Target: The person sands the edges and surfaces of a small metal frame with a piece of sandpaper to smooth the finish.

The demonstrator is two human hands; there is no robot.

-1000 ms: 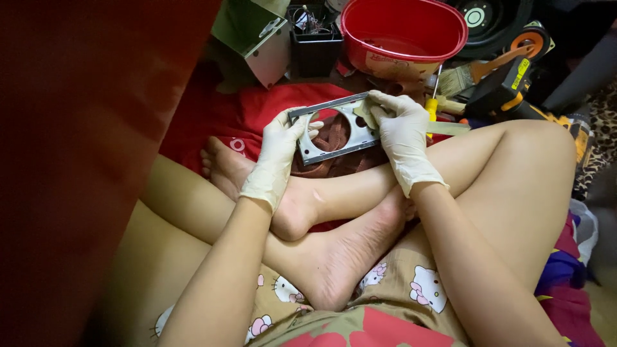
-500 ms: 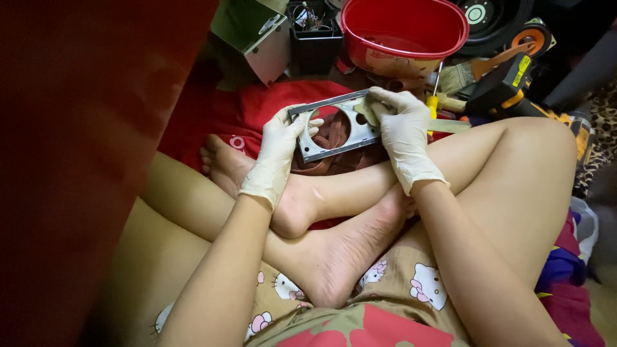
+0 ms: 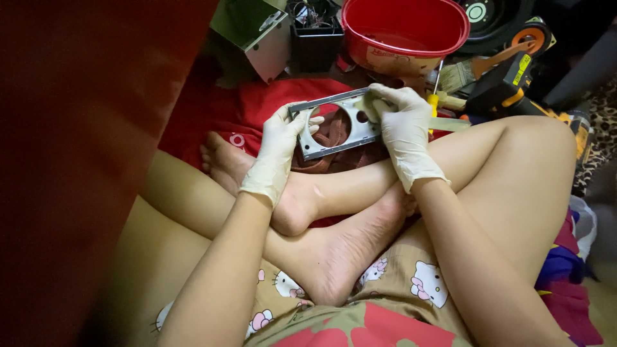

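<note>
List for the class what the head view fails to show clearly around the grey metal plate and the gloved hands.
- Grey metal plate: right end hidden under right hand; left edge under left hand.
- Red bucket: top cut off by the frame.
- Black box: contents too dark and small.

A red plastic bucket [image 3: 405, 32] stands at the top, with a black box of wires [image 3: 315, 38] just left of it and a grey metal casing [image 3: 254, 32] tilted further left. A red cloth [image 3: 250, 106] covers the floor beneath. A screwdriver with a yellow handle [image 3: 435, 96] and a paintbrush [image 3: 459, 74] lie right of the bucket, near a black and yellow tool [image 3: 508, 87]. A dark round speaker [image 3: 488, 19] sits at the top right. A brown rag [image 3: 334, 138] lies bunched on the cloth
</note>
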